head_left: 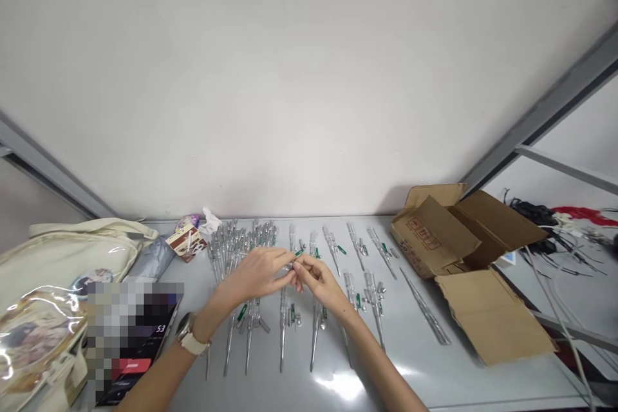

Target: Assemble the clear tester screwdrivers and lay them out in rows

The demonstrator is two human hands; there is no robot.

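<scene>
My left hand (258, 273) and my right hand (316, 280) meet above the middle of the grey table (425, 360), fingertips pinched together on a small clear and metal part (292, 265) with a green bit beside it. Under and around them lie several clear-handled tester screwdrivers (282, 335) in rows, some with green clips. A denser pile of the same screwdrivers (236, 241) lies behind my left hand. A watch with a pale strap sits on my left wrist.
An open cardboard box (463, 251) lies on its side at the right. A cream tote bag (62, 264), a phone (138, 354) and a small packet (186, 241) sit at the left. Cables (555, 232) lie on a neighbouring surface at the far right. A white wall stands behind.
</scene>
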